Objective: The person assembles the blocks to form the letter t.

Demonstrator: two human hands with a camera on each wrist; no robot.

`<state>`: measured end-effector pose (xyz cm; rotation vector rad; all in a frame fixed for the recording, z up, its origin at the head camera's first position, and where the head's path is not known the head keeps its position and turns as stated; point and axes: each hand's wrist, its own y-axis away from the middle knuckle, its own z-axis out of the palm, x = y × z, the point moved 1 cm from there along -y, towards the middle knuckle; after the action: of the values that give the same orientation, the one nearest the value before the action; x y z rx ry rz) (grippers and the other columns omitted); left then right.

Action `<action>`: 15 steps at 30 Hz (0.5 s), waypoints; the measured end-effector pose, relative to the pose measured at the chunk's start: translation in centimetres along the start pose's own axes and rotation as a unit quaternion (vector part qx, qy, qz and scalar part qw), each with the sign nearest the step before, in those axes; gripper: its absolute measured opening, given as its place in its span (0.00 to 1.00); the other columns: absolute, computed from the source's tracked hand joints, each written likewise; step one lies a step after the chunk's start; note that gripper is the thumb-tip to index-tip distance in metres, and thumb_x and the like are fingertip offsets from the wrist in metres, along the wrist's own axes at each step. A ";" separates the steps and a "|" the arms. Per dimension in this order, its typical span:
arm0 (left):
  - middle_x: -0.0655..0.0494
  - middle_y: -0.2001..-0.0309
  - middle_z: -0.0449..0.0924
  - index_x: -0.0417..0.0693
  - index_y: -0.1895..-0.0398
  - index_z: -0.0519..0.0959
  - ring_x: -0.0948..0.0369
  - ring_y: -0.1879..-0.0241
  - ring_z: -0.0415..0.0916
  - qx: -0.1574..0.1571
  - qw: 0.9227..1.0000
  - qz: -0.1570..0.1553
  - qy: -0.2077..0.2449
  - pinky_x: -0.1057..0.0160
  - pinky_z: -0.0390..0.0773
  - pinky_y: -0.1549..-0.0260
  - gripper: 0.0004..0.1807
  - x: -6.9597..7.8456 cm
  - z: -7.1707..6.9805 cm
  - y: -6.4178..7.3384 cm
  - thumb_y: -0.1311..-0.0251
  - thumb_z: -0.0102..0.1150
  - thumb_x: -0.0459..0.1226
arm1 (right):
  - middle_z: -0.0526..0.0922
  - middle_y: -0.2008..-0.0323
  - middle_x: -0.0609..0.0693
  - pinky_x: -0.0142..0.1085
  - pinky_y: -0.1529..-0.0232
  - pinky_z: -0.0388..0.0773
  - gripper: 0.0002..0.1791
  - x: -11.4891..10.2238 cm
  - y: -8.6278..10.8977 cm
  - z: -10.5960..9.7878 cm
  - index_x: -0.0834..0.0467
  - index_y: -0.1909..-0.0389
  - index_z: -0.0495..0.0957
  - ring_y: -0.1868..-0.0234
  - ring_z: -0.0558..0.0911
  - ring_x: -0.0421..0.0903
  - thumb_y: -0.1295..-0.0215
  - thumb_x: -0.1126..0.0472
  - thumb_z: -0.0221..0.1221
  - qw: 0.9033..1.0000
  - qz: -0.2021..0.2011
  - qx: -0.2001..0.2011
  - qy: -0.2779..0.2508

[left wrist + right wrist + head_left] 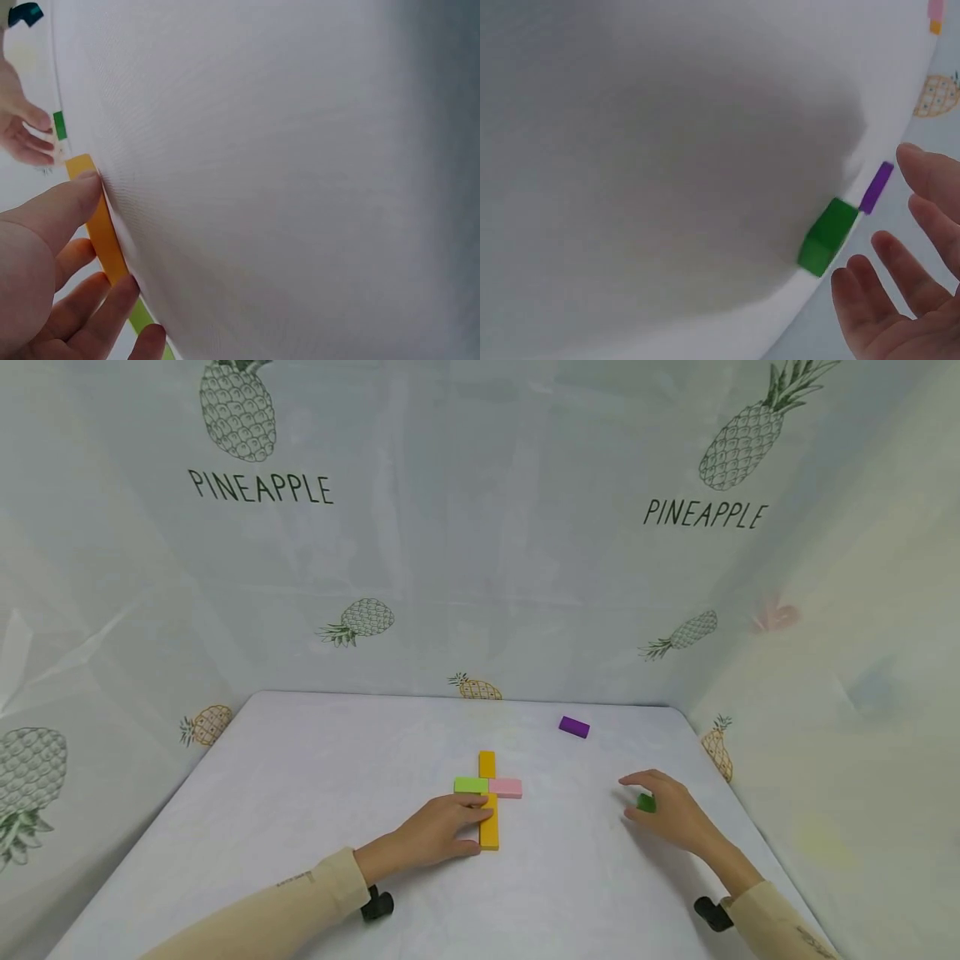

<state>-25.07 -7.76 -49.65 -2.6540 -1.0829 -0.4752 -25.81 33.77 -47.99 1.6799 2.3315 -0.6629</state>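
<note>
My left hand rests at the lower orange block, its fingers lying over the top and its thumb at the left side near the close end. In the left wrist view, the thumb and fingers touch the orange block along its length. Against that block's far end sit a light green block and a pink block, side by side. Another orange block extends beyond them, forming a cross. My right hand hovers around a dark green block, its fingers spread and loosely bent, apart from the block.
A purple block lies toward the back of the white table, right of the cross. Pineapple-printed sheeting hangs behind the table and along both sides. Each wrist wears a small black camera.
</note>
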 end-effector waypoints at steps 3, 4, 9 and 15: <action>0.52 0.25 0.74 0.46 0.28 0.78 0.55 0.25 0.70 -0.001 1.000 -0.002 0.000 0.50 0.72 0.28 0.33 0.0 0.0 0.0 0.33 0.74 0.45 | 0.85 0.43 0.59 0.61 0.43 0.82 0.25 1.0 0.5 -0.2 0.60 0.42 0.85 0.41 0.83 0.64 0.41 0.66 0.76 1.000 -0.001 0.011 0.009; 0.52 0.25 0.74 0.46 0.28 0.78 0.55 0.25 0.70 -0.001 1.000 -0.002 0.000 0.50 0.73 0.28 0.33 0.0 0.0 -0.1 0.33 0.74 0.45 | 0.85 0.44 0.60 0.60 0.44 0.83 0.25 1.3 0.7 -0.3 0.61 0.43 0.85 0.43 0.83 0.64 0.42 0.66 0.77 1.000 -0.001 0.014 0.011; 0.53 0.25 0.73 0.47 0.28 0.78 0.55 0.25 0.70 -0.003 1.000 -0.003 -0.002 0.50 0.73 0.28 0.33 0.0 0.0 -0.1 0.34 0.74 0.45 | 0.86 0.47 0.60 0.57 0.50 0.86 0.24 2.6 1.5 -0.5 0.62 0.45 0.86 0.48 0.86 0.62 0.44 0.68 0.77 1.000 -0.004 0.019 0.012; 0.53 0.25 0.73 0.47 0.28 0.79 0.54 0.25 0.70 -0.003 1.000 -0.002 -0.004 0.50 0.73 0.28 0.32 -0.1 0.1 -0.2 0.34 0.74 0.46 | 0.87 0.49 0.59 0.50 0.54 0.88 0.22 3.8 2.0 -0.7 0.61 0.47 0.86 0.53 0.88 0.58 0.44 0.69 0.77 1.000 -0.003 0.020 0.001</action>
<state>-25.23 -7.69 -49.73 -2.6624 -1.0902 -0.4685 -25.17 37.87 -49.43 1.6925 2.3394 -0.7154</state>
